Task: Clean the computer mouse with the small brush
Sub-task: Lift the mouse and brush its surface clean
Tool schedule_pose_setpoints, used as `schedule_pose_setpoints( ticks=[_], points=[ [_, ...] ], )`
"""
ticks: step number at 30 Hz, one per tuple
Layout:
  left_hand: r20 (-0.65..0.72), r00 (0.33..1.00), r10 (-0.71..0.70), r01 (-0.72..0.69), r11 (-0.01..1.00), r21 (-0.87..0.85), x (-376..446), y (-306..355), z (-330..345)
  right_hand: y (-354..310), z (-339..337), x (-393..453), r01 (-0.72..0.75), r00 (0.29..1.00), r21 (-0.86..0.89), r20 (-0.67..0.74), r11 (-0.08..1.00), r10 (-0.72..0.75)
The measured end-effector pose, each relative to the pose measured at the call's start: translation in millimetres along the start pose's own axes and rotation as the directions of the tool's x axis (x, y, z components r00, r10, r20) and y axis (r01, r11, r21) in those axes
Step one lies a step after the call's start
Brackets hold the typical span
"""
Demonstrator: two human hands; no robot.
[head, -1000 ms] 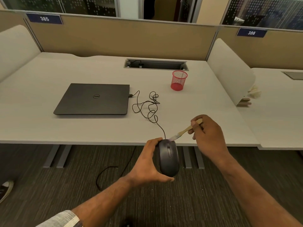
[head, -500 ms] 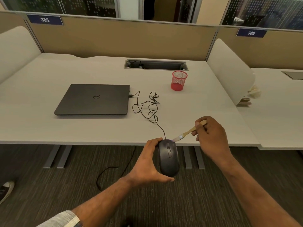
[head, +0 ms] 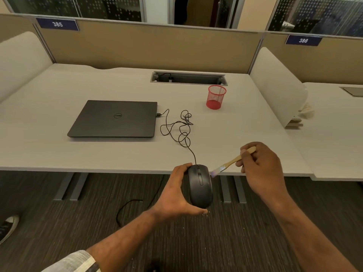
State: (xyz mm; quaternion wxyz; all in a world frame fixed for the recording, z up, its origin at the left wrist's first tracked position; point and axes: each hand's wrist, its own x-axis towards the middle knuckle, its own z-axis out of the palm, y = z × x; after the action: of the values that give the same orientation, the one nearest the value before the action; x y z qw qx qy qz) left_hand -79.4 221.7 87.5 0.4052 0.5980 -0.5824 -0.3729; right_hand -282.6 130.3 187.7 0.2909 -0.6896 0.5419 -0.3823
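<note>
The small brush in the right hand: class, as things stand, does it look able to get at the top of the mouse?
Probably yes. The left hand grips the mouse by its sides, leaving the top bare. The right hand holds the small brush with its bristles beside the mouse's front right edge, nothing between.

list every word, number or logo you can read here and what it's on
"385" on the blue plate on the left partition.
"386" on the blue plate on the right partition; slightly blurred.
"DELL" round logo on the closed laptop lid, seen upside down.
No readable text on the mouse, brush or red mesh cup.
</note>
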Motion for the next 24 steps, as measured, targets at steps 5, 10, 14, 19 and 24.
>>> schedule_pose_setpoints(
  ticks=[5,10,14,19,24],
  points=[
    [0.011,1.0,-0.001,0.001,1.0,0.015,1,1,1,-17,4,-10,0.119,0.99,0.081,0.068,0.99,-0.124],
    [0.005,1.0,-0.018,0.018,1.0,0.006,4,1,1,-26,12,-37,0.362,0.894,-0.018,0.29,0.932,-0.341],
    [0.003,1.0,-0.002,0.002,1.0,0.026,5,0,0,-30,12,-50,0.435,0.835,-0.08,0.409,0.897,-0.368],
    [-0.016,1.0,0.015,-0.014,0.999,0.039,7,-3,0,-39,1,-41,0.444,0.856,-0.08,0.331,0.892,-0.397],
    [-0.035,0.999,0.026,-0.024,0.999,0.049,10,-5,0,-45,-1,-46,0.514,0.836,-0.244,0.355,0.822,-0.418]
  ],
)
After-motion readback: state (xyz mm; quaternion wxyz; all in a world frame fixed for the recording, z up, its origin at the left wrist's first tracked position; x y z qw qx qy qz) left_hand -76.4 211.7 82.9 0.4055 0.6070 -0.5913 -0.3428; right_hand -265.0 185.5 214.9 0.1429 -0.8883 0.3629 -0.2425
